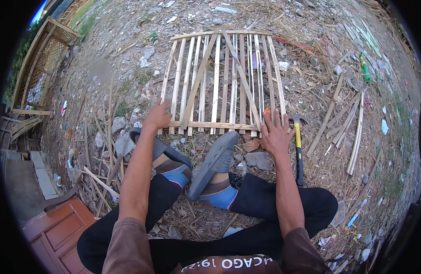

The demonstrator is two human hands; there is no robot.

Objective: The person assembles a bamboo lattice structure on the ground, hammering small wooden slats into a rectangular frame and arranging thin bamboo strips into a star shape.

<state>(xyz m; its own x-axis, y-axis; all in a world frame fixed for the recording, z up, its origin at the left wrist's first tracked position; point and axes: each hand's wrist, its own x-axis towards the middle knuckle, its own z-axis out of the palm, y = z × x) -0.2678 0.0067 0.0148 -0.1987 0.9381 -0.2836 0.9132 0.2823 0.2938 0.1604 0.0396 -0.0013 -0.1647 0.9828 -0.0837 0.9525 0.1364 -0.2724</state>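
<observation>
A panel of thin wooden slats lies on the ground ahead of me. Crosspieces run along its far and near ends, and two diagonal slats form an upside-down V across it. My left hand grips the near left corner, its fingers closed by the outer slat and partly hidden. At the near right corner my right hand rests with fingers stretched and spread, touching the panel. Just right of that hand lies a claw hammer with a yellow and black handle, head pointing away from me.
Loose wooden strips and a green bottle lie to the right. A woven-mesh wooden frame stands far left, with a reddish-brown panelled board nearer. My sandalled feet are just short of the panel. Stones and litter cover the ground.
</observation>
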